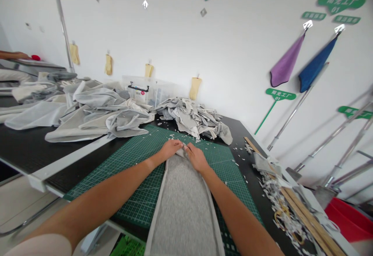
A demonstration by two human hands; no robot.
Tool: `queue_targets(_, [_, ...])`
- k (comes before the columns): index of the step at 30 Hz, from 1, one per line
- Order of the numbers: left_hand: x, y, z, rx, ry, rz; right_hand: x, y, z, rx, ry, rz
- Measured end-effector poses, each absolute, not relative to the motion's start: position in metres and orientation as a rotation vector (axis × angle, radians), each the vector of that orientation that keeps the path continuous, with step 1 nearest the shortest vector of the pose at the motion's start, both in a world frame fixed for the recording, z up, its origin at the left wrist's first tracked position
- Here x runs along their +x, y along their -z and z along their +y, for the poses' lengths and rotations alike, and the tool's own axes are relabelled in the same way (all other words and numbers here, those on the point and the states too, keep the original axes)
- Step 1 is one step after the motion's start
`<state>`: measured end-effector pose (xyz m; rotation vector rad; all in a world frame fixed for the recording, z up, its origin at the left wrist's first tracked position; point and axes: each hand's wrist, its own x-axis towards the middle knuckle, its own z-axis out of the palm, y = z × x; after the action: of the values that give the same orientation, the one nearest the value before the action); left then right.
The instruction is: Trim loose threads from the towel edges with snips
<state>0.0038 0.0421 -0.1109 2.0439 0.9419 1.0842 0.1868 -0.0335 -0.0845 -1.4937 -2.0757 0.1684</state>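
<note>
A long grey fabric piece [186, 205] with pale edging runs from the bottom of the view up over the green cutting mat [136, 162]. Its narrow far end is pinched between my left hand [171, 149] and my right hand [196, 157]. Both hands are closed there, fingertips close together at the tip of the cloth. The far edge looks folded or bunched under my fingers. Whether anything small is between the fingertips is hidden.
Heaps of grey cloth [96, 108] and scraps [192, 116] lie behind the mat, near a clear plastic box [163, 92]. Right, wooden strips [309, 217], scissors [281, 219] and clippings line the table edge. A red basin [349, 219] stands beyond. At far left, another person's hand [20, 55] shows.
</note>
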Motion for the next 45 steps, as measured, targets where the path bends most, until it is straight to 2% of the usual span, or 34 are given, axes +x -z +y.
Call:
queue_targets(8, [0.005, 0.113, 0.044, 1.995, -1.088, 0.901, 0.186, 0.084, -0.035, -1.460, -0.178, -2.063])
queue_targets(22, [0.007, 0.100, 0.033, 1.984, -1.173, 0.860, 0.184, 0.083, -0.024, -1.387, -0.435, -1.770])
queue_targets(30, [0.008, 0.093, 0.026, 1.943, -1.261, 0.870, 0.184, 0.080, -0.022, -1.502, -0.287, -1.900])
queue_targets(37, [0.006, 0.069, 0.018, 1.884, -1.554, 1.078, 0.189, 0.055, -0.028, -1.719, -0.115, -1.858])
queue_targets(45, [-0.026, -0.009, 0.003, 1.688, -2.103, 1.165, 0.216, 0.023, -0.059, -1.948, 0.046, -1.822])
